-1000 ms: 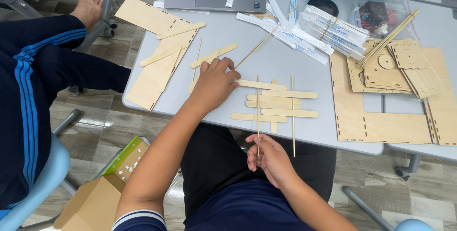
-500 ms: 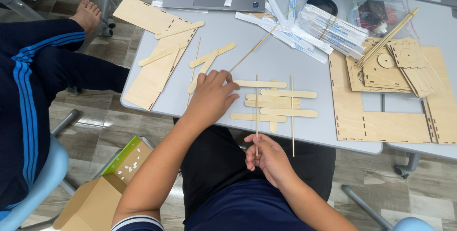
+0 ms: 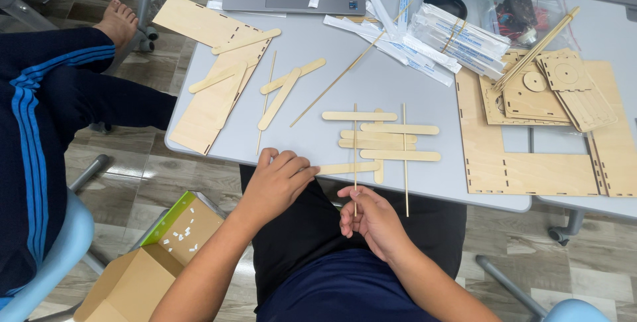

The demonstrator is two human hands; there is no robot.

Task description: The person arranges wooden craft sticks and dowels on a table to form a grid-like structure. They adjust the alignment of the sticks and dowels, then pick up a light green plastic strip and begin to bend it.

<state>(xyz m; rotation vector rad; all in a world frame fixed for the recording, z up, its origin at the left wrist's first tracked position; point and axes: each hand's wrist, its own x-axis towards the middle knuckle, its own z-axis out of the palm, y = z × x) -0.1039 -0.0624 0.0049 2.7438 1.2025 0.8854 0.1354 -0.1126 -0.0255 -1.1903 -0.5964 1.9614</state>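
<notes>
Pulled back to the table edge, the left hand is closed on a flat stick; a thin skewer is pinched by the right hand. Beyond both, a partly woven stick lattice is seen; loose sticks are left unused.

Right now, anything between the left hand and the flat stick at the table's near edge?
No. The left hand already touches the flat stick at its left end. The right hand pinches a thin skewer that crosses that stick further right.

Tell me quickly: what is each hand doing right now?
Left hand: closed on the end of a flat wooden craft stick at the table edge.
Right hand: pinching a thin wooden skewer.
</notes>
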